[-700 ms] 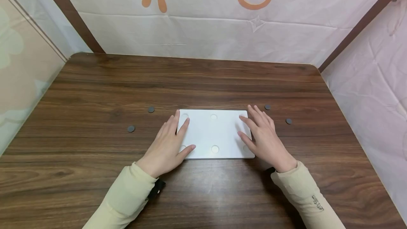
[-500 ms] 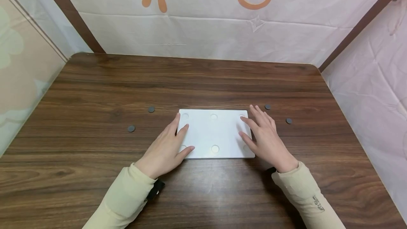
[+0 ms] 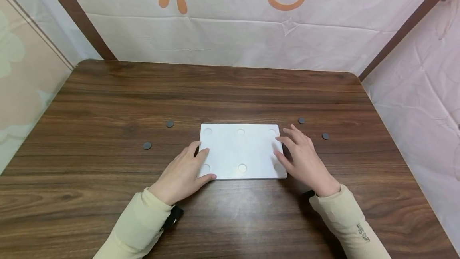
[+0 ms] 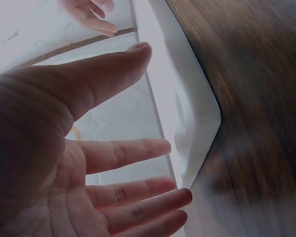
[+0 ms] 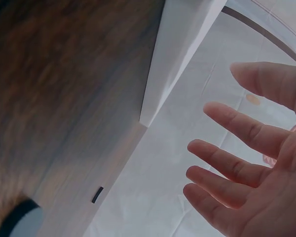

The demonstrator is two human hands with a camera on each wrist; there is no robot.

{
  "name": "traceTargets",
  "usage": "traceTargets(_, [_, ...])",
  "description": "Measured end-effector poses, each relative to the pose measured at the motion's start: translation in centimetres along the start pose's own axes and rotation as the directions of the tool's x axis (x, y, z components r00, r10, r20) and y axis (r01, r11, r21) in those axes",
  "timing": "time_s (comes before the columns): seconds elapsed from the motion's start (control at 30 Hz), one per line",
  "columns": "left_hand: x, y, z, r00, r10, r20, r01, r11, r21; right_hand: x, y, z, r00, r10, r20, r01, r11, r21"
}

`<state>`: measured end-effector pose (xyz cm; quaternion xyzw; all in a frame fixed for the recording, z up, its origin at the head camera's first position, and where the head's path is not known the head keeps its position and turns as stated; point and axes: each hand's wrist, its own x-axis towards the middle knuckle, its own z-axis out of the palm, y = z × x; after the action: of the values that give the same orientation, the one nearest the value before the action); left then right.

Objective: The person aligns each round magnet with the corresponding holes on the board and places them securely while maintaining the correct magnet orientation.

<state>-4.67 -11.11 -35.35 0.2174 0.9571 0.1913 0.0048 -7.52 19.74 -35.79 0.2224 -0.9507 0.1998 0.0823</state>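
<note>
A white rectangular board [image 3: 241,151] with several shallow round recesses along its long sides lies flat in the middle of the table. At its left end is my left hand [image 3: 181,175], fingers spread and relaxed, its thumb and fingertips right at the edge. In the left wrist view this hand [image 4: 98,148] has nothing in its palm, and the board [image 4: 187,94] shows beyond the fingertips. My right hand [image 3: 305,161] is by the board's right end, loosely bent fingers reaching over the edge. The right wrist view shows that hand [image 5: 251,158] holding nothing, apart from the board [image 5: 180,44].
Two small dark grey discs, a nearer one [image 3: 147,146] and a farther one [image 3: 170,124], lie left of the board. Two more, a farther disc [image 3: 301,120] and a nearer disc [image 3: 325,136], lie beyond my right hand. A pale curtain [image 3: 230,39] hangs behind the wooden table [image 3: 230,95].
My left hand has drawn back toward me and left, uncovering the board's left recesses. My right hand has shifted slightly right and nearer, its fingers bending a little more. Board and discs stay put.
</note>
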Motion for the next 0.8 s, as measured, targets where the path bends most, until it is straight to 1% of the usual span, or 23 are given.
traceTargets(0.27, [-0.1,-0.2,0.1,1.0,-0.01,0.024,0.01,1.0,-0.007,-0.2,0.3,0.0,1.0,0.016,-0.013,-0.016,1.0,0.005])
traceTargets(0.53, [0.1,-0.2,0.2,0.999,-0.021,0.042,0.022,1.0,-0.019,-0.8,0.4,-0.6,0.997,0.081,0.007,-0.081,0.997,-0.019])
traceTargets(0.8, [0.3,0.1,0.0,0.998,-0.03,0.05,0.031,0.999,-0.02,-1.4,1.0,-0.7,0.993,0.113,0.017,-0.112,0.993,-0.04])
